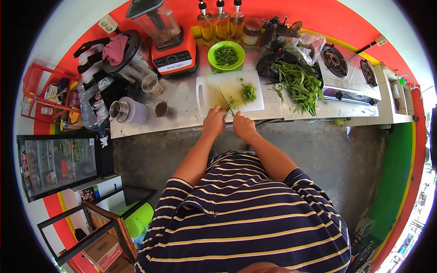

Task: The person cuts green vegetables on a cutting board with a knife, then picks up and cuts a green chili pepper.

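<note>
My right hand (244, 125) is closed round the handle of a knife (224, 97), whose blade slants up and left across a white cutting board (210, 84). Beside the blade, at the board's front edge, my left hand (215, 121) has its fingers curled in. Whatever those fingers hold, if anything, is hidden. Chopped greens (248, 93) lie in a small heap to the right of the knife, and a few bits are scattered near the blade. Behind the board stands a green bowl (211, 56) with chopped leaves (226, 56) in it.
A bunch of long green leaves (298, 84) lies right of the board, beside a gas stove (348, 73). A red blender (172, 59), a cup of brown drink (161, 109) and a thermos-like jug (132, 111) stand to the left. Several oil bottles (221, 25) line the wall.
</note>
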Tool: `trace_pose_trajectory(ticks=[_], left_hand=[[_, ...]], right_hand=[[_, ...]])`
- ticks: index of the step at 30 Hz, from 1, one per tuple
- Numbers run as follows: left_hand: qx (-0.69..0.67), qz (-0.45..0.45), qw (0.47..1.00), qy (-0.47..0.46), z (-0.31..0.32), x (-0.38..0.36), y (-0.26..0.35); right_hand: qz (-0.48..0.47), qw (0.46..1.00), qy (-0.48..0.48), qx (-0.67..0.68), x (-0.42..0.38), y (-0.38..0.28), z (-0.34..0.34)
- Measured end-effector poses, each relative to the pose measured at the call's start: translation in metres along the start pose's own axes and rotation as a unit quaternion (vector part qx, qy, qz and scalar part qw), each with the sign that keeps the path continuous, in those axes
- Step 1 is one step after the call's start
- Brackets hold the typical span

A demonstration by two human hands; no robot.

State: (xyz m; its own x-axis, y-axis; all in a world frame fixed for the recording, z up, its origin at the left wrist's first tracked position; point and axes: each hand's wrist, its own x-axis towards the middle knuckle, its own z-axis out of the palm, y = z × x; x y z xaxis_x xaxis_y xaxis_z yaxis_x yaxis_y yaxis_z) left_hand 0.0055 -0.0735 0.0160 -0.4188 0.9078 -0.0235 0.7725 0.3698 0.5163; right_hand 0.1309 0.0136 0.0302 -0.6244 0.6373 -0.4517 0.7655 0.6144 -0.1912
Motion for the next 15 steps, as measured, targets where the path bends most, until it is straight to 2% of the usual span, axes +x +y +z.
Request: trace_pose_trajectory(ticks=[5,8,15], left_hand=[[0.103,-0.03,0.985,-0.137,-0.023,-0.003,0.014],[0.12,-0.04,0.977,-0.174,-0.027,-0.003,0.016],[0.116,-0.023,0.984,-0.134,-0.018,-0.009,0.013]], right_hand=[[-0.006,1.0,0.029,-0.01,0.02,0.004,0.002],[-0.022,0.999,0.008,-0.026,0.02,-0.005,-0.015],[-0.006,1.0,0.005,0.018,0.018,-0.002,0.004]])
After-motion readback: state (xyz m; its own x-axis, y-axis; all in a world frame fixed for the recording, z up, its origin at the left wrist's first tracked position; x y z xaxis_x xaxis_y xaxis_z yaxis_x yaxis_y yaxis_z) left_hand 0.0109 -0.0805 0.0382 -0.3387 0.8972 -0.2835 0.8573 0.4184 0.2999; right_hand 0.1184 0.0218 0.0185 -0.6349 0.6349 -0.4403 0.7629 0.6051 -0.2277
